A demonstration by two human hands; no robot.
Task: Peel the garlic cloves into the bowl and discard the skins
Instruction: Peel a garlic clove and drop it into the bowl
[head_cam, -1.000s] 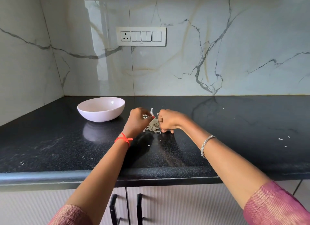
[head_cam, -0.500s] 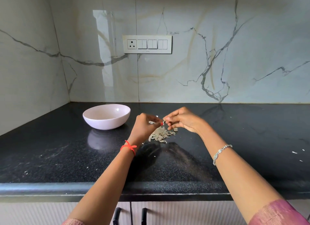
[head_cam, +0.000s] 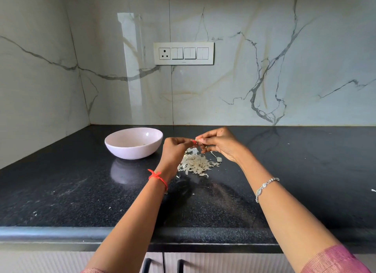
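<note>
Fig.: left hand (head_cam: 176, 150) & right hand (head_cam: 221, 144) both pinch one garlic clove (head_cam: 197, 140) above the skin pile (head_cam: 195, 163), right of the bowl (head_cam: 130, 153). Clove prob. light, firm, slippery; skin papery, tears easily, so pinch at the tip.

Veined marble walls (head_cam: 264, 79) meet at a corner — white switch panel (head_cam: 183, 53); black speckled countertop (head_cam: 61, 191); ribbed cabinets (head_cam: 223, 262) below.

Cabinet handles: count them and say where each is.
2. The left handle and the right handle sit side by side below the counter edge, at the picture's bottom; others may be off-frame.
</note>
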